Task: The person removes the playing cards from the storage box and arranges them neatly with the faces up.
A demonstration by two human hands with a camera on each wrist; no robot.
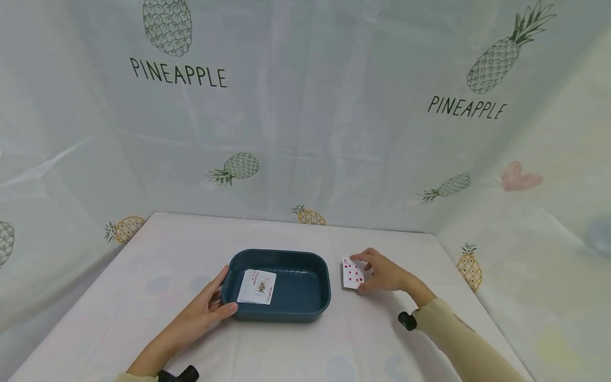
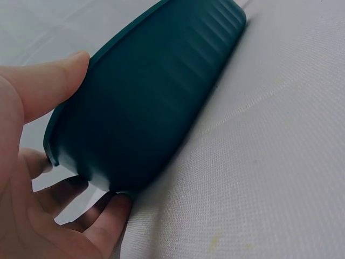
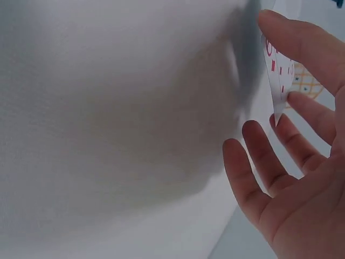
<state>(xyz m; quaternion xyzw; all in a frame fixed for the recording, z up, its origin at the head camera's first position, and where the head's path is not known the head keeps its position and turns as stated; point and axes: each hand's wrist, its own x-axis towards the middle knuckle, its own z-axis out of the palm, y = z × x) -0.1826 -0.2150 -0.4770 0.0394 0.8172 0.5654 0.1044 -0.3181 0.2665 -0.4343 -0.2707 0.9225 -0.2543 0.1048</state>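
Note:
A dark teal rectangular tray (image 1: 299, 286) stands on the white-covered table. My left hand (image 1: 205, 310) grips its left end; in the left wrist view the thumb (image 2: 64, 78) lies at the rim and the fingertips reach around the lower end. Inside the tray, toward its left, lie several loosely stacked playing cards (image 1: 256, 287), face up. To the right of the tray my right hand (image 1: 382, 271) holds a playing card (image 1: 352, 275), a six of diamonds, by its edges between thumb and fingers. The right wrist view shows the same card (image 3: 280, 78) tilted, with the other fingers spread below.
The white tablecloth (image 1: 296, 347) carries pale printed spots. Behind the table's back edge hangs a pale curtain (image 1: 324, 122) printed with pineapples, and a similar sheet (image 1: 539, 254) rises along the right side.

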